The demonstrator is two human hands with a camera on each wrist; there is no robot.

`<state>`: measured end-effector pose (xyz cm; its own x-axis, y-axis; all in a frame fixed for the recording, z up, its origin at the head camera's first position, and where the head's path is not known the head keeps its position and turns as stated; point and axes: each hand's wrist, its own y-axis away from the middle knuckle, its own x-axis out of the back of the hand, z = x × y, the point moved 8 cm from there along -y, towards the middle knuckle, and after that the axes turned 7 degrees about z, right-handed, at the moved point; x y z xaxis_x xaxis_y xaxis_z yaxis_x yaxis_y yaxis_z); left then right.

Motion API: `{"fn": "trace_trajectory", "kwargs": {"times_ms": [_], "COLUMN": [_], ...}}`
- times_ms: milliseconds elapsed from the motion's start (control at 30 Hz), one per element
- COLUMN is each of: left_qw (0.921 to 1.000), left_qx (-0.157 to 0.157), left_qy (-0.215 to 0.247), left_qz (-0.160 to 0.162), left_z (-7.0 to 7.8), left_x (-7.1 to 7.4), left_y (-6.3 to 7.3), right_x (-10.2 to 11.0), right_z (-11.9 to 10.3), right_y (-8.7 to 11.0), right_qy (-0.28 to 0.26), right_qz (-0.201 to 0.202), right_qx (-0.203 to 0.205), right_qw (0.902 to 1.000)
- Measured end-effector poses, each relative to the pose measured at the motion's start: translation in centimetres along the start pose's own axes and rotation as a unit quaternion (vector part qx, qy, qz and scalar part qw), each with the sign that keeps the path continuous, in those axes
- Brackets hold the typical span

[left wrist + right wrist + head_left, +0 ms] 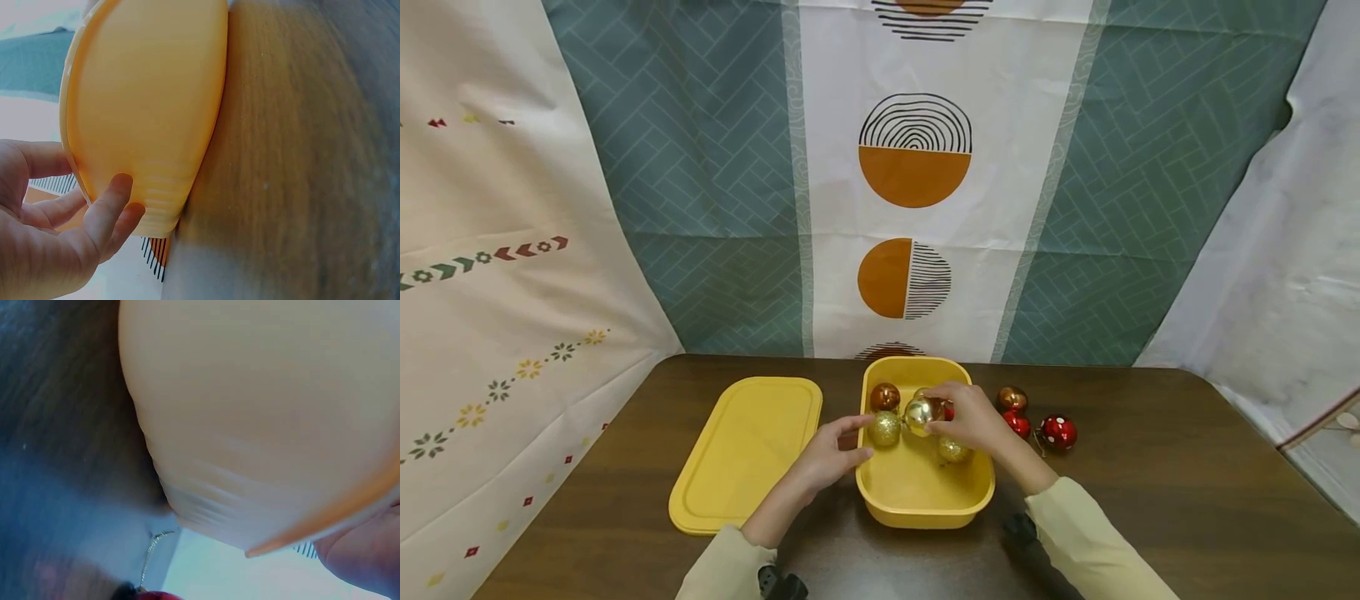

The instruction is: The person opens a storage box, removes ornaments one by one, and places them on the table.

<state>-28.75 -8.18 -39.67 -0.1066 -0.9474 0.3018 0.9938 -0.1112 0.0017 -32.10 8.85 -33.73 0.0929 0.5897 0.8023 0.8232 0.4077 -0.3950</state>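
Note:
A yellow plastic container [925, 492] holds several Christmas baubles. My left hand [831, 458] is at its left rim; in the left wrist view, some fingers reach over the rim while other fingertips [119, 187] lie against the outer wall. Inside the container, my right hand [973, 421] pinches a shiny gold bauble [917, 414]. Close by are a gold glitter bauble [884, 429], a copper bauble [884, 397] and another glitter bauble [954, 451] under the right hand. Part of a red bauble [948, 410] shows beside the right fingers.
Left of the container, a yellow lid [748, 450] lies flat on the dark wooden table [1150, 467]. To the right lie a copper bauble [1012, 398], a red bauble [1017, 423] and a white-dotted red bauble [1059, 432] with a string. A patterned curtain [715, 167] hangs behind.

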Motion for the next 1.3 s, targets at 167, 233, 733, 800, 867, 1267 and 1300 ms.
{"fn": "trace_trajectory", "kwargs": {"times_ms": [167, 233, 733, 800, 867, 1267, 1300], "left_qw": [1.0000, 1.0000, 0.9999, 0.9999, 0.9999, 0.9999, 0.9999], "left_qx": [-0.001, -0.004, -0.004, -0.002, -0.001, 0.006, 0.007], "left_qy": [-0.001, 0.001, 0.011, 0.011, 0.010, 0.006, 0.006], "left_qz": [0.001, 0.002, 0.004, 0.004, 0.003, 0.007, 0.007], "left_z": [0.2, 0.2, 0.2, 0.2, 0.2, 0.2, 0.3], "left_x": [0.0, 0.0, 0.0, 0.0, 0.0, 0.0, 0.0], "left_y": [0.1, 0.2, 0.3, 0.2, 0.2, 0.2, 0.2], "right_x": [1.0, 1.5, 6.3, 7.0, 7.7, 10.2, 10.2], "right_z": [-0.1, -0.2, 0.4, 0.8, 1.2, 4.1, 4.4], "right_y": [0.6, 0.8, 3.5, 3.9, 4.5, 7.7, 8.0], "right_qy": [-0.020, -0.028, -0.094, -0.087, -0.083, -0.063, -0.059], "right_qz": [0.014, 0.019, 0.028, 0.037, 0.044, 0.080, 0.080], "right_qx": [-0.002, 0.000, -0.030, -0.029, -0.030, -0.045, -0.048], "right_qw": [0.9997, 0.9994, 0.9947, 0.9951, 0.9951, 0.9938, 0.9939]}}
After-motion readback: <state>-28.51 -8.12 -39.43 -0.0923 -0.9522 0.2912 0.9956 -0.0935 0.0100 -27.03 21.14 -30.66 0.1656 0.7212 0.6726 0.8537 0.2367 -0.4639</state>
